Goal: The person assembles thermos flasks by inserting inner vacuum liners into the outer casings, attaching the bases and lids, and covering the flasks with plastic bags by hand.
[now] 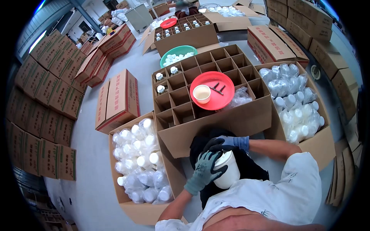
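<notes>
A white plastic bottle (228, 173) stands tilted in my lap, against the dark trousers. My left hand (206, 169), in a grey-green glove, is wrapped round its upper side. My right hand (223, 143), in a blue and black glove, is bent over the bottle's top end; its fingertips are partly hidden, and I cannot make out what they pinch there. Just ahead stands a divided carton (216, 127) with a few white-capped bottles (161, 89) in its left compartments. On its dividers rests a red tray (212, 78) with a cream-coloured cup (201, 94) and small dark pieces (218, 88).
Open cartons of plastic-wrapped white bottles flank me, at left (138, 154) and right (296, 104). A green basin (178, 51) of white caps lies beyond the divided carton. Farther off, a person (187, 10) sits behind another divided carton (189, 40). Stacked boxes (50, 77) line the left.
</notes>
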Motion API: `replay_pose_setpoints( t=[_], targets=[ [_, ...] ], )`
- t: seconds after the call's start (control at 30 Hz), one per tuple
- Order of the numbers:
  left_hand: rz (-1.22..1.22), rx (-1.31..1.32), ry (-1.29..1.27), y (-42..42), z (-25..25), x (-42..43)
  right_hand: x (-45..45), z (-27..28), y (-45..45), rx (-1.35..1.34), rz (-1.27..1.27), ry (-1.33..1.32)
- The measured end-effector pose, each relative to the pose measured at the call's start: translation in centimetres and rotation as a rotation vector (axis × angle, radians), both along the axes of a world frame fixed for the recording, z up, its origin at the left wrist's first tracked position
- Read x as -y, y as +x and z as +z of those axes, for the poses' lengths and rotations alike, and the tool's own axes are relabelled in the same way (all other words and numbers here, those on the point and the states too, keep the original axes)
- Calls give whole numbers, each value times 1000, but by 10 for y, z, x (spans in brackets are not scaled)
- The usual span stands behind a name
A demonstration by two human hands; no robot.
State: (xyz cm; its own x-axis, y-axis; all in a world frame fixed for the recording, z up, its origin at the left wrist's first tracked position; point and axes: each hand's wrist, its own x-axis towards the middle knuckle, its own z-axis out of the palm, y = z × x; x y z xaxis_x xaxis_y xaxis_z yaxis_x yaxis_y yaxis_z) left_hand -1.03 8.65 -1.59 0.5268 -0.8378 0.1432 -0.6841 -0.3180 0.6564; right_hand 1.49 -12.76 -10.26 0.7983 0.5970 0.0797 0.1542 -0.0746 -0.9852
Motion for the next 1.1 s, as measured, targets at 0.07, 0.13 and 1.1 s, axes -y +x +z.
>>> replay_pose_setpoints(
  t=[0.07, 0.13, 1.1],
  targets=[
    [163, -113, -242, 1, -7, 2, 9, 19, -13, -34, -23, 20],
    [397, -438, -535, -10, -33, 12, 28, 38, -32, 393, -70, 11],
    [195, -298, -406, 6, 15, 30, 65, 45, -108, 111, -608, 296]
  ],
)
